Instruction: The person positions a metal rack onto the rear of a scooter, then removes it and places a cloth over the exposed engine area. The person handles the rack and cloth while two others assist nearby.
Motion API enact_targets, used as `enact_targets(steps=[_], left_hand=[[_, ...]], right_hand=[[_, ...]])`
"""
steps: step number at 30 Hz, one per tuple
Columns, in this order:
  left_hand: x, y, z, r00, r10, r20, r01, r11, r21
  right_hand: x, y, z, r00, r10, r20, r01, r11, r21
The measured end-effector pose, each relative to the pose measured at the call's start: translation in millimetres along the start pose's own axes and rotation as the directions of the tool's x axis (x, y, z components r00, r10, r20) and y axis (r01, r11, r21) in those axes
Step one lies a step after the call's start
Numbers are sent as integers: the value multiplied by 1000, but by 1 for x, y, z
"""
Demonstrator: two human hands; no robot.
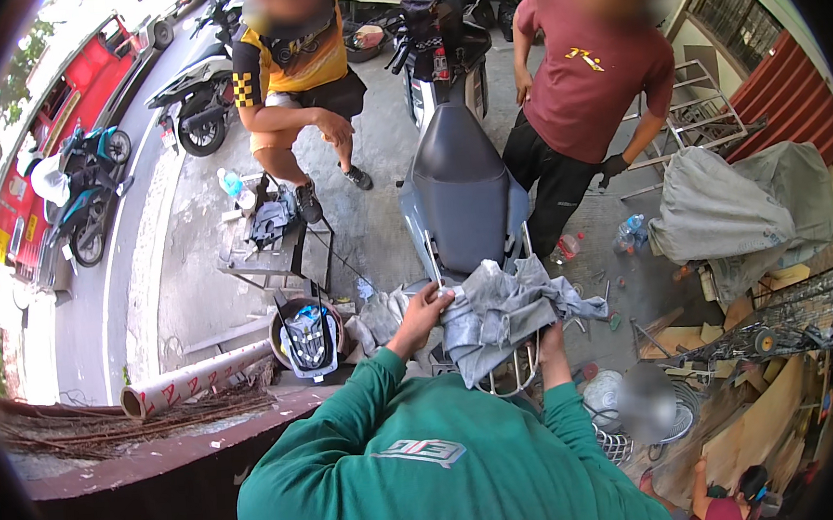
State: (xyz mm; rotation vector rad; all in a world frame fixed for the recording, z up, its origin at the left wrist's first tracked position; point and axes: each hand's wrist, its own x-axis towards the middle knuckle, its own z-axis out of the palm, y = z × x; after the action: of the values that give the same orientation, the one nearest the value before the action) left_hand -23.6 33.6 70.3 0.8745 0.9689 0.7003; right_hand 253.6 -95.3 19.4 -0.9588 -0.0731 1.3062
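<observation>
A scooter (pixel 460 194) with a long dark seat stands in front of me, its tail toward me. A crumpled grey cloth (pixel 498 317) is draped over its rear rack (pixel 514 381), whose bent silver bars show below. My left hand (pixel 421 320) is at the cloth's left edge near a rail, thumb and fingers pinched together on something small and pale that I cannot make out. My right hand (pixel 552 340) is at the rack's right side, its fingers hidden behind the cloth and the bars.
A person in yellow and black (pixel 291 56) stands left of the scooter; another in maroon (pixel 586 64) stands right. A small metal table (pixel 267 261) and a bucket (pixel 280 339) are at left. A grey-covered object (pixel 722 205) and plastic bottles (pixel 630 233) are at right.
</observation>
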Motion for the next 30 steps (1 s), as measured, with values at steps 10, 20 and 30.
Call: enact_targets(steps=[10, 20, 30], left_hand=[[-40, -40, 117, 875, -60, 480, -165, 896, 413], [18, -13, 165, 857, 265, 441, -335, 938, 87], [9, -43, 132, 731, 316, 605, -618, 682, 391]], right_hand=[[-196, -133, -92, 866, -456, -207, 315, 817, -483], [-241, -121, -103, 558, -525, -643, -286, 605, -743], [-197, -84, -90, 777, -540, -322, -142, 348, -927]])
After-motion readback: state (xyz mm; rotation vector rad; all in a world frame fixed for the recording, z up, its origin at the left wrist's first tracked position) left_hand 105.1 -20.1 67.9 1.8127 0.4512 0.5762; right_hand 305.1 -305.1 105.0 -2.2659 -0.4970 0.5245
